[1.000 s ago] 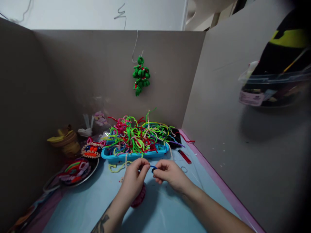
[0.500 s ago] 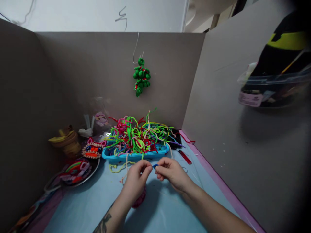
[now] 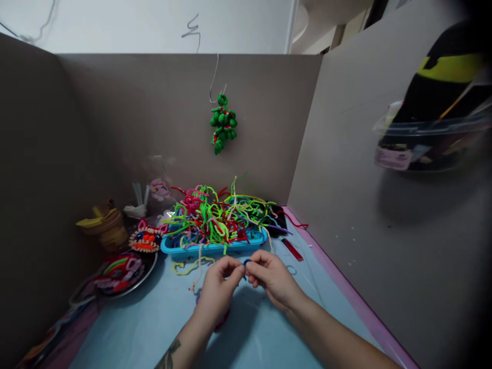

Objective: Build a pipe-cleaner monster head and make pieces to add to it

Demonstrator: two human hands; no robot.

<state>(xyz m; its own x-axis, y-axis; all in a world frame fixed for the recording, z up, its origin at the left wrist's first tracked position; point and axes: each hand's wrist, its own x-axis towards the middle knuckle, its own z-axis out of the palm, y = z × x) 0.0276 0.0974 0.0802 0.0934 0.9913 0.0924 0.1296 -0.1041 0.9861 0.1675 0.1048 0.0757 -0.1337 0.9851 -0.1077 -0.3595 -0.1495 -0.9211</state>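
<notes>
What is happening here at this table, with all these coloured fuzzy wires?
A person works at a light blue table walled in by cardboard. The left hand and the right hand meet over it, and their fingers pinch a small blue pipe cleaner bent into a loop. Just behind the hands stands a blue tray heaped with tangled pipe cleaners. A green ornament hangs on the back wall.

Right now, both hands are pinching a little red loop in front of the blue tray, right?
No, the loop is blue, not red; the head view shows it. The left hand and right hand do pinch it in front of the blue tray.
</notes>
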